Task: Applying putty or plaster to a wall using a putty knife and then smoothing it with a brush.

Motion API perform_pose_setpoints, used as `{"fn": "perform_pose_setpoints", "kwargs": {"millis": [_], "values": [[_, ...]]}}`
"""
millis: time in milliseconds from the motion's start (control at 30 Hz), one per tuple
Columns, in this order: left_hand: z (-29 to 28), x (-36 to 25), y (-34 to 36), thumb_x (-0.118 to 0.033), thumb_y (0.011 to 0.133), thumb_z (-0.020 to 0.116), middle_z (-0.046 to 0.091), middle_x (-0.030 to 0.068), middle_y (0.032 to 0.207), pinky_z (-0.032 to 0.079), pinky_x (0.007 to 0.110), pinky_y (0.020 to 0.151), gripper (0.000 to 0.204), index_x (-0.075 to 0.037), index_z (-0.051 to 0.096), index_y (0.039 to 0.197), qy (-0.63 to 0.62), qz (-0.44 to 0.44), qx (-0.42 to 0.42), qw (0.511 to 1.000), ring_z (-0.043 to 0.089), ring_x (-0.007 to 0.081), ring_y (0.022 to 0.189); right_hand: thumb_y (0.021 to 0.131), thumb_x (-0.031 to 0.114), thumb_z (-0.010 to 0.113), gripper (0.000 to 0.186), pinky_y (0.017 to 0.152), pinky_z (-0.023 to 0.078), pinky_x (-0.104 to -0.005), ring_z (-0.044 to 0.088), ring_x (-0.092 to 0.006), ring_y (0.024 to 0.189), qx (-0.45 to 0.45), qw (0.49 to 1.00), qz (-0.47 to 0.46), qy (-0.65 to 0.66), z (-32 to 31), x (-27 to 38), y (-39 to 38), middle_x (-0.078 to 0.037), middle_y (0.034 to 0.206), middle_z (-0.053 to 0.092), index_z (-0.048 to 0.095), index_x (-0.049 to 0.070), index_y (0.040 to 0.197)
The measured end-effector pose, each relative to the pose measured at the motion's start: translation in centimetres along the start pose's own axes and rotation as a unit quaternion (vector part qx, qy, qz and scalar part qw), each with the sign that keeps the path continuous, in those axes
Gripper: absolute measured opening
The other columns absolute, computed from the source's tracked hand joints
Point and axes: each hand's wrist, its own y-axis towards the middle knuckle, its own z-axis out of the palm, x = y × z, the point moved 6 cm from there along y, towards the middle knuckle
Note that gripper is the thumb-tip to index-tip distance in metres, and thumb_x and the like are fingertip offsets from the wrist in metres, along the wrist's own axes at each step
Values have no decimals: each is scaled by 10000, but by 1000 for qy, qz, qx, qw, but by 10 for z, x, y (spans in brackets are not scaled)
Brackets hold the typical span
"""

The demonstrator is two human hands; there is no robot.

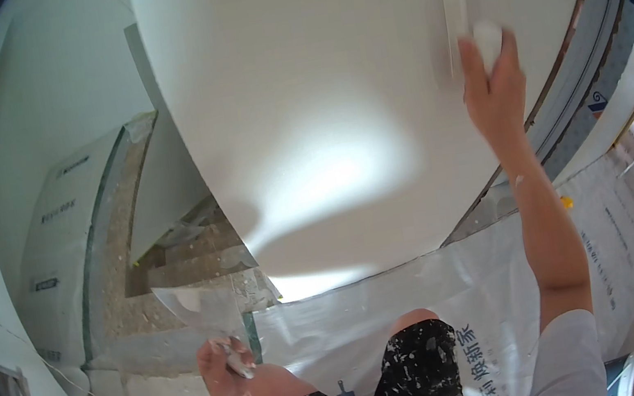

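Two hands are in my view, both set against the white wall — my landmark. I see the right hand raised high, pressing a white block flat on the wall, its grip closed around the block, with a pale strip on the wall just beside it. Well below the wall's lower edge, the left hand is shut on the handle of a trowel whose broad blade points up toward the wall. Plastic sheeting covers the floor at the wall's foot — stairs rise left of it.
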Motion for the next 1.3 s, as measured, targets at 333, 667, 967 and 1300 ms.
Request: {"fn": "perform_pose_setpoints", "kwargs": {"millis": [333,667,967,1300], "values": [[-41,-35,-18,-318,962,560,594,94,752,463,310,486,285,-35,579,944,-53,57,-72,994,550,192,553,831,265,691,406,601,532,-411,653,-333,669,400,911,-81,-56,116,74,-149,-140,787,665,567,64,1162],[-65,-47,5,-328,942,592,598,92,739,456,299,469,300,-32,592,898,-49,100,-42,993,557,186,534,840,296,686,389,625,509,-463,631,-409,694,317,925,-202,-56,147,196,-82,-188,722,644,549,64,1121],[-73,-38,3,-309,944,594,620,102,759,471,309,489,281,-32,600,900,-59,89,-56,993,561,192,544,864,371,637,410,595,507,-465,646,-383,687,179,978,-109,8,114,237,51,-185,787,667,554,50,1105],[-65,-48,-12,-262,926,619,645,121,765,463,297,506,283,15,631,873,46,33,-58,997,572,183,568,898,347,623,342,536,482,-414,630,-381,629,146,988,-37,27,72,208,57,-203,780,654,576,22,991]]}}
